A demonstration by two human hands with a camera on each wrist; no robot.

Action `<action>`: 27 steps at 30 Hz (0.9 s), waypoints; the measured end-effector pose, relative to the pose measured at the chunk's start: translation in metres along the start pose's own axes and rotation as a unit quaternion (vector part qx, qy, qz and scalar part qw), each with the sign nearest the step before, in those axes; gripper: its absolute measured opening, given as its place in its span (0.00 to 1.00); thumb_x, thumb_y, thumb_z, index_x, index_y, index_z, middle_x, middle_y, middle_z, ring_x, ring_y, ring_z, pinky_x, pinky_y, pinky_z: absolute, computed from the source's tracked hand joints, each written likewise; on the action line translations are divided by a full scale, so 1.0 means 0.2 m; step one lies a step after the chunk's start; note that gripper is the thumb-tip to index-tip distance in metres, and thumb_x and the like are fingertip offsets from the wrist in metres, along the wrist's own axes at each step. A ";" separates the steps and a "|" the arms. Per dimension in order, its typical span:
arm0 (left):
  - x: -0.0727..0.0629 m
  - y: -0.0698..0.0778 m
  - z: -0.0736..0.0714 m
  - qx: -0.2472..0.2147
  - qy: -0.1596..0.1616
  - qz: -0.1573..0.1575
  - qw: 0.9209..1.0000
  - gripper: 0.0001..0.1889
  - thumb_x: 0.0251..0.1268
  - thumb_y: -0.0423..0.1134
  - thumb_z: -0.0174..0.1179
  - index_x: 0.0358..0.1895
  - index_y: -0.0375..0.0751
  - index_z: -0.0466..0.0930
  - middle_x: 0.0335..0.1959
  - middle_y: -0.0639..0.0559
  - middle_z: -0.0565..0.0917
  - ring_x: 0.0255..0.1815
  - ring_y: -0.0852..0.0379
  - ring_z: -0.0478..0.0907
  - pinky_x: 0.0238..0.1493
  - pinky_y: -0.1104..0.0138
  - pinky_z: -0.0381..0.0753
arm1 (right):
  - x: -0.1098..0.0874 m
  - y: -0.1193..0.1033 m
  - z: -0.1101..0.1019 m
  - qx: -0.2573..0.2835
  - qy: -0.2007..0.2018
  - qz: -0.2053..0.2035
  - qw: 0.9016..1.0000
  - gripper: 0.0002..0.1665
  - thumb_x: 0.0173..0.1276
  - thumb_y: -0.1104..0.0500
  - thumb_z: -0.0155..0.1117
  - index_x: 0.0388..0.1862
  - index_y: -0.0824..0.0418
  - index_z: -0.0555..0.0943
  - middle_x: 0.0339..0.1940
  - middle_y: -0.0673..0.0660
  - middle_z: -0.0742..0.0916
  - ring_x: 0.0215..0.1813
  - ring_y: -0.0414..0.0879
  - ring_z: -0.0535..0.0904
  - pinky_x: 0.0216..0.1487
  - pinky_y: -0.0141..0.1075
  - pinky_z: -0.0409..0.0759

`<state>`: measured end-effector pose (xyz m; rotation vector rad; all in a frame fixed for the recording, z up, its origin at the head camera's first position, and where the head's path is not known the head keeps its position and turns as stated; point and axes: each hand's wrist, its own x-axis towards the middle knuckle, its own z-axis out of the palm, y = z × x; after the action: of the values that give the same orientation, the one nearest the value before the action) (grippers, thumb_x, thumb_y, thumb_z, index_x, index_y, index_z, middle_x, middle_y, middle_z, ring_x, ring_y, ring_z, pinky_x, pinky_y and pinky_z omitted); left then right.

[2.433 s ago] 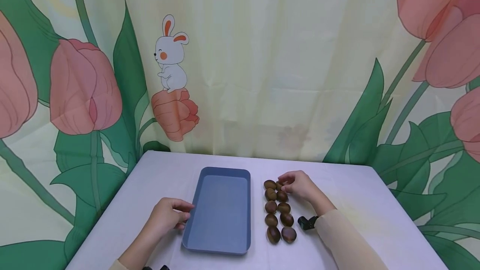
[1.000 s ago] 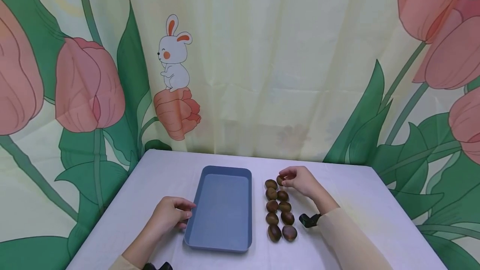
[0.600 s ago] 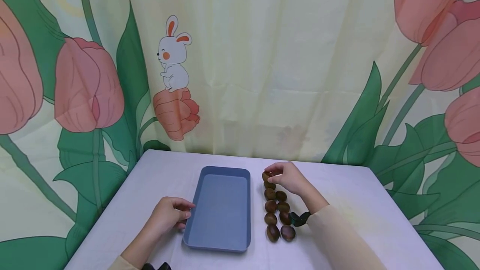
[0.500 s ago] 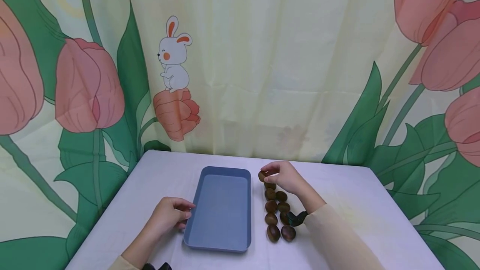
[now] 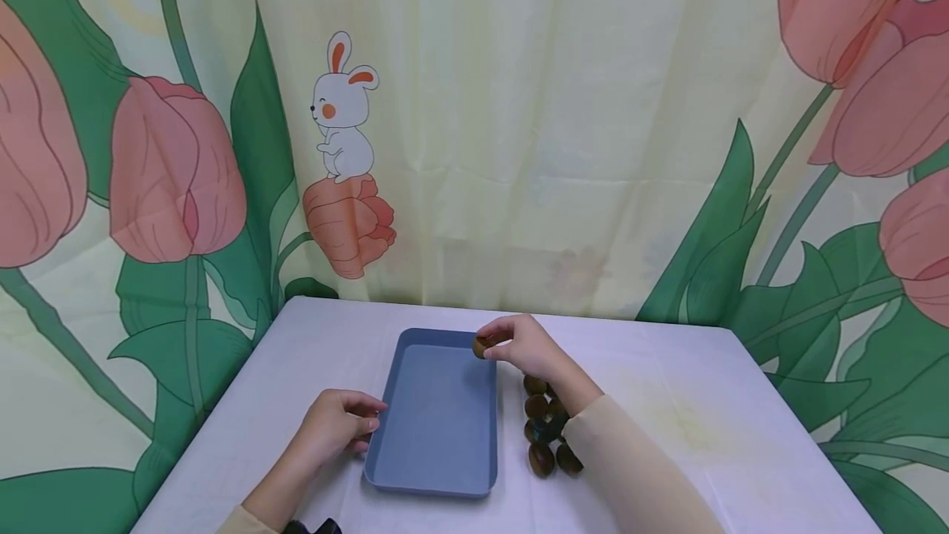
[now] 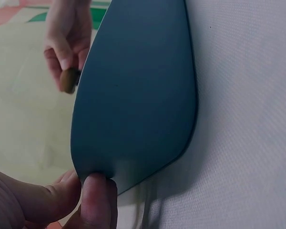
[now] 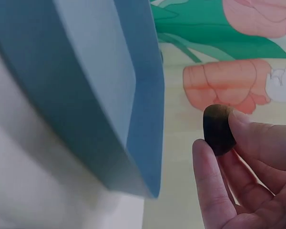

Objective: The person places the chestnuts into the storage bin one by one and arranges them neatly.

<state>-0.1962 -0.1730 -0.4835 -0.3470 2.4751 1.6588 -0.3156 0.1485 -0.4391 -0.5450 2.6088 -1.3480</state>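
Note:
A brown chestnut (image 5: 481, 347) is pinched between the thumb and fingers of my right hand (image 5: 525, 346), above the far right corner of the blue-grey rectangular tray (image 5: 432, 419). The right wrist view shows this chestnut (image 7: 219, 130) held at the fingertips, beside the tray wall (image 7: 81, 95). At the tray's left side, my left hand (image 5: 331, 425) holds the rim. Close up in the left wrist view, a finger (image 6: 96, 198) presses the outer wall and the rim lies between the digits. Several chestnuts (image 5: 541, 460) stand in two columns right of the tray, partly hidden by my right forearm and sleeve.
A white cloth covers the table (image 5: 667, 435). Behind it hangs a curtain (image 5: 474, 147) printed with tulips and a rabbit. Black wrist cameras show at my left wrist (image 5: 315, 526) and, over the chestnuts, at my right wrist (image 5: 547, 428).
My right hand has lifted the farthest chestnut of the right column and carried it left, over the tray's far right corner. My left hand has stayed at the tray's left rim.

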 end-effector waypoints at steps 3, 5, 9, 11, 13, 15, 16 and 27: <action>0.00 0.00 0.00 0.001 0.000 -0.004 1.000 0.12 0.64 0.21 0.69 0.48 0.35 0.93 0.39 0.43 0.86 0.33 0.54 0.82 0.30 0.63 0.90 | 0.03 -0.01 0.04 0.005 -0.010 -0.003 1.000 0.17 0.68 0.63 0.77 0.54 0.53 0.92 0.48 0.50 0.94 0.52 0.44 0.88 0.59 0.44 0.87; 0.00 0.00 0.00 0.000 -0.001 -0.008 1.000 0.13 0.64 0.21 0.69 0.48 0.35 0.93 0.40 0.42 0.86 0.33 0.54 0.82 0.31 0.62 0.90 | 0.05 -0.03 0.06 0.007 -0.014 -0.004 1.000 0.17 0.68 0.62 0.77 0.55 0.52 0.92 0.48 0.50 0.94 0.52 0.44 0.88 0.60 0.44 0.88; 0.01 0.00 0.00 -0.001 -0.002 -0.015 1.000 0.13 0.64 0.21 0.69 0.49 0.35 0.93 0.41 0.42 0.86 0.33 0.54 0.82 0.31 0.62 0.90 | 0.09 -0.06 0.09 0.010 -0.023 -0.010 1.000 0.17 0.69 0.62 0.77 0.55 0.52 0.92 0.50 0.51 0.94 0.52 0.45 0.89 0.59 0.45 0.89; 0.01 0.00 0.00 -0.001 -0.003 -0.015 1.000 0.13 0.65 0.22 0.69 0.49 0.36 0.93 0.42 0.42 0.87 0.33 0.53 0.82 0.32 0.62 0.90 | 0.10 -0.07 0.11 0.012 -0.026 -0.012 1.000 0.17 0.68 0.63 0.77 0.55 0.53 0.92 0.50 0.53 0.94 0.52 0.46 0.89 0.58 0.45 0.90; 0.01 0.00 0.00 -0.001 -0.004 -0.015 1.000 0.13 0.65 0.22 0.69 0.49 0.36 0.93 0.42 0.43 0.87 0.33 0.54 0.82 0.32 0.62 0.90 | 0.12 -0.08 0.12 0.013 -0.030 -0.014 0.999 0.17 0.68 0.63 0.77 0.55 0.54 0.92 0.50 0.53 0.94 0.52 0.46 0.89 0.57 0.43 0.90; 0.01 0.00 0.00 -0.001 -0.004 -0.015 1.000 0.13 0.65 0.22 0.70 0.49 0.36 0.93 0.42 0.43 0.87 0.33 0.54 0.82 0.32 0.62 0.90 | 0.14 -0.09 0.14 0.011 -0.035 -0.016 0.999 0.18 0.68 0.64 0.77 0.56 0.56 0.91 0.51 0.54 0.94 0.51 0.46 0.89 0.56 0.42 0.89; 0.01 0.00 0.00 -0.001 -0.004 -0.015 1.000 0.13 0.65 0.22 0.69 0.49 0.36 0.93 0.42 0.43 0.87 0.33 0.54 0.82 0.32 0.62 0.90 | 0.15 -0.09 0.15 0.010 -0.038 -0.016 0.999 0.18 0.68 0.64 0.77 0.56 0.56 0.91 0.51 0.54 0.94 0.51 0.46 0.89 0.56 0.42 0.89; 0.01 0.01 -0.01 0.009 -0.005 -0.014 1.000 0.12 0.66 0.23 0.70 0.49 0.37 0.93 0.42 0.43 0.87 0.33 0.54 0.82 0.32 0.62 0.91 | 0.25 -0.14 0.27 0.024 -0.058 -0.017 0.998 0.17 0.66 0.67 0.77 0.54 0.57 0.92 0.49 0.55 0.94 0.49 0.45 0.89 0.55 0.40 0.88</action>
<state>-0.1985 -0.1743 -0.4823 -0.3692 2.4646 1.6220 -0.3386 0.0741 -0.4458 -0.6445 2.4784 -1.3428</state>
